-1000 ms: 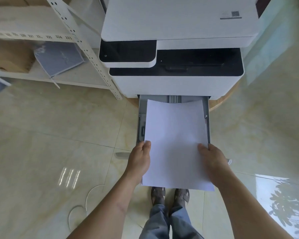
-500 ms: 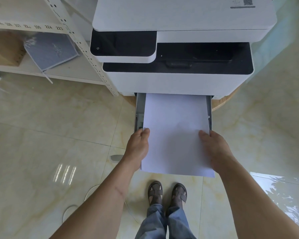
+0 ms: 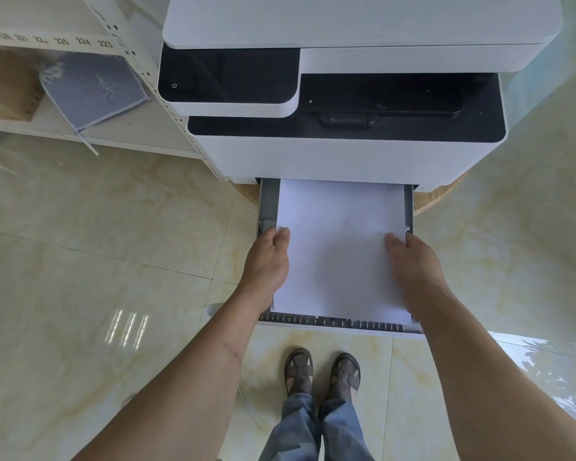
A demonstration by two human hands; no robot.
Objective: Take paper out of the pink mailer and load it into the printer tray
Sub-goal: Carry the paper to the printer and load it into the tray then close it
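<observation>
A white and black printer point(image 3: 343, 151) stands ahead of me with its grey paper tray point(image 3: 340, 322) pulled out at the bottom. A stack of white paper point(image 3: 340, 247) lies inside the tray, its far end under the printer body. My left hand point(image 3: 266, 264) grips the paper's left edge, thumb on top. On the right edge my right hand point(image 3: 413, 264) holds it the same way. The pink mailer is not in view.
A white metal shelf rack point(image 3: 123, 38) stands to the left of the printer, holding a grey folder point(image 3: 90, 88) and a cardboard box point(image 3: 7, 84). The printer sits on a round wooden stand point(image 3: 443, 191). My sandalled feet point(image 3: 323, 371) are on the glossy tiled floor below the tray.
Both hands have pushed the paper forward and down into the tray; its near edge now sits inside the tray front instead of hanging past it. The camera has moved closer.
</observation>
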